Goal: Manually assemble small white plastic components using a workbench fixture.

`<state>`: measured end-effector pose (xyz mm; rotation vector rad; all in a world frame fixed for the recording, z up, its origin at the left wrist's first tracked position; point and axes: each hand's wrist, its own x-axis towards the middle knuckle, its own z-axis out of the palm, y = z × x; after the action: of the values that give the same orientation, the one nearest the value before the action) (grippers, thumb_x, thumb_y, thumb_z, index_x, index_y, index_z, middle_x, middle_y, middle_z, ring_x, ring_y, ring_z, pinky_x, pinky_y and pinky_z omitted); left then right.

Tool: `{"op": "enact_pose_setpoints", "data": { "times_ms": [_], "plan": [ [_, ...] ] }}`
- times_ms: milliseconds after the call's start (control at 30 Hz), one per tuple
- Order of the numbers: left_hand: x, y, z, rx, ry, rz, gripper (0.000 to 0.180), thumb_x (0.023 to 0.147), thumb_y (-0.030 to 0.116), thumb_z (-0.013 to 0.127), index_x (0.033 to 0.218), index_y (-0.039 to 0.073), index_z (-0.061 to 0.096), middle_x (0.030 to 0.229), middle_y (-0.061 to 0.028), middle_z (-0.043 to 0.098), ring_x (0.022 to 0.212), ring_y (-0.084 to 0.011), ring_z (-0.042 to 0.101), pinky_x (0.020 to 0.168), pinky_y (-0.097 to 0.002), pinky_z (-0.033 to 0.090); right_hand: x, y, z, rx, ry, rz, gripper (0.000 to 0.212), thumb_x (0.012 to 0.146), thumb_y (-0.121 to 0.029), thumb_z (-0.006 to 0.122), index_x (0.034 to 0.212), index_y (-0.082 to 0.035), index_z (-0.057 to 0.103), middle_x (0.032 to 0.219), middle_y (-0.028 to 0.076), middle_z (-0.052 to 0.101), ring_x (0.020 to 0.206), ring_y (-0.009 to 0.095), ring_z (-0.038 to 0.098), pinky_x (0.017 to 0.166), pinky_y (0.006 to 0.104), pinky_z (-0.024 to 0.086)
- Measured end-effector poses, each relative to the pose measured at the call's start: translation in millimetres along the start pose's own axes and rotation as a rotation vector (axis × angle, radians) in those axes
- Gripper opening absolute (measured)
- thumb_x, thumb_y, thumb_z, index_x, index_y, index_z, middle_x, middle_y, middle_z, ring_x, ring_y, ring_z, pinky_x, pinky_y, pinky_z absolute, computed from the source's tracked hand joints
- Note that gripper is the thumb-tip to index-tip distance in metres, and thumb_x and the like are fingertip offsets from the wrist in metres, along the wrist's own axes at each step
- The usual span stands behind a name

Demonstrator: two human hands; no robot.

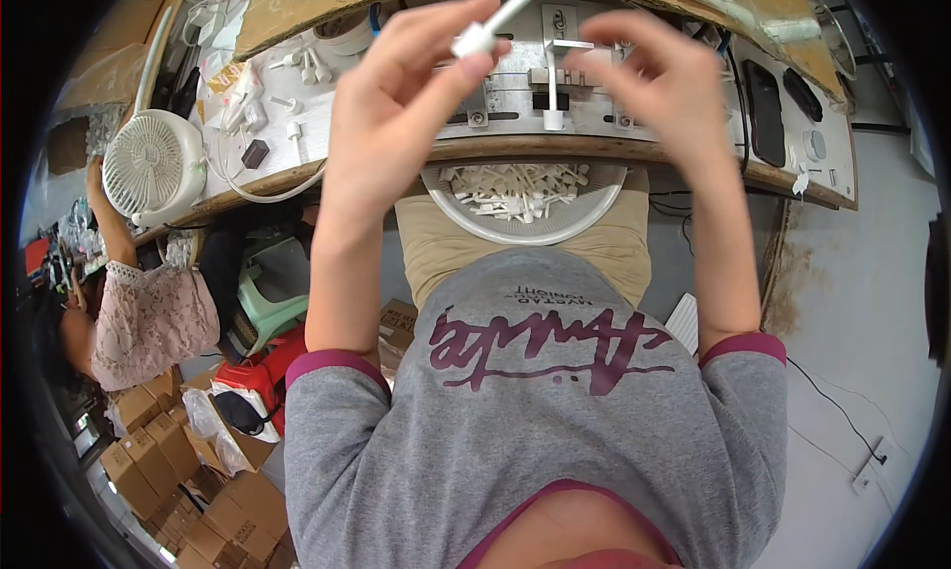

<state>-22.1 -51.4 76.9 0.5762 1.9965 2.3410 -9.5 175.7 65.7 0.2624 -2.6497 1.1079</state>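
Note:
My left hand (396, 94) is closed, thumb and fingers pinching a white plastic connector (474, 40) on a thick white cable (520, 2) that runs up past the top edge. Right of it, my right hand (659, 79), slightly blurred, has thumb and index finger apart beside a small metal fixture (507, 86) on the bench. A white T-shaped piece (554, 82) stands out from this fixture, its flat end (573, 44) lying in the gap between those fingers; contact cannot be made out. Below, on my lap, a white basket (540, 237) holds many small white plastic parts (515, 188).
More white connectors (294, 133) lie on the bench's left, near a white fan (154, 163). A phone (763, 111) and a dark oval object (802, 96) are at right. Cardboard (327, 9) lines the back. Another person (154, 316) sits at left, near stacked boxes (238, 519).

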Motion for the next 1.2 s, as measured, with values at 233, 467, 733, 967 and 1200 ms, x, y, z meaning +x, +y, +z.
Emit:
{"op": "enact_pose_setpoints", "data": {
  "times_ms": [233,467,733,967,1200],
  "plan": [
    [-38,-45,22,0.752,-0.144,0.296,0.029,0.075,0.013,0.083,0.099,0.002,0.072,0.090,-0.0063,0.063,0.075,-0.0112,0.068,0.062,-0.0240,0.057,113,55,-49,-0.538,0.445,-0.431,0.024,0.089,-0.016,0.061,0.102,0.002,0.067,0.092,0.021,0.070,0.084,0.040,0.067,0.078,0.0444,0.052],
    [-43,-90,33,1.039,-0.204,0.348,0.027,0.077,0.010,0.078,0.103,0.006,0.072,0.122,-0.0067,0.067,0.072,-0.0217,0.070,0.065,-0.0296,0.057,106,43,-40,-0.357,-0.005,-0.111,0.021,0.084,-0.013,0.066,0.095,0.003,0.068,0.090,0.022,0.069,0.086,0.035,0.066,0.077,0.0403,0.051],
    [-23,-95,30,1.033,-0.268,0.457,0.016,0.081,0.006,0.070,0.097,0.005,0.070,0.105,-0.0046,0.071,0.075,-0.0234,0.070,0.064,-0.0335,0.057,89,21,-43,-0.286,0.025,-0.137,0.017,0.081,-0.012,0.070,0.087,0.003,0.065,0.079,0.017,0.064,0.075,0.027,0.062,0.070,0.0362,0.050],
    [-31,-109,21,1.032,-0.165,0.375,0.025,0.085,0.008,0.069,0.109,0.004,0.064,0.107,-0.0066,0.059,0.075,-0.0238,0.067,0.062,-0.0349,0.055,87,28,-41,-0.250,0.061,-0.196,0.019,0.081,-0.012,0.070,0.088,0.004,0.063,0.081,0.014,0.063,0.074,0.024,0.061,0.069,0.0340,0.050],
    [-47,-111,26,1.226,-0.061,0.354,0.025,0.085,0.009,0.069,0.109,0.004,0.064,0.108,-0.0066,0.057,0.081,-0.0206,0.065,0.061,-0.0312,0.054,85,27,-40,-0.224,0.059,-0.166,0.019,0.081,-0.011,0.069,0.092,0.003,0.062,0.084,0.013,0.062,0.073,0.023,0.060,0.069,0.0330,0.050]
  ]
}}
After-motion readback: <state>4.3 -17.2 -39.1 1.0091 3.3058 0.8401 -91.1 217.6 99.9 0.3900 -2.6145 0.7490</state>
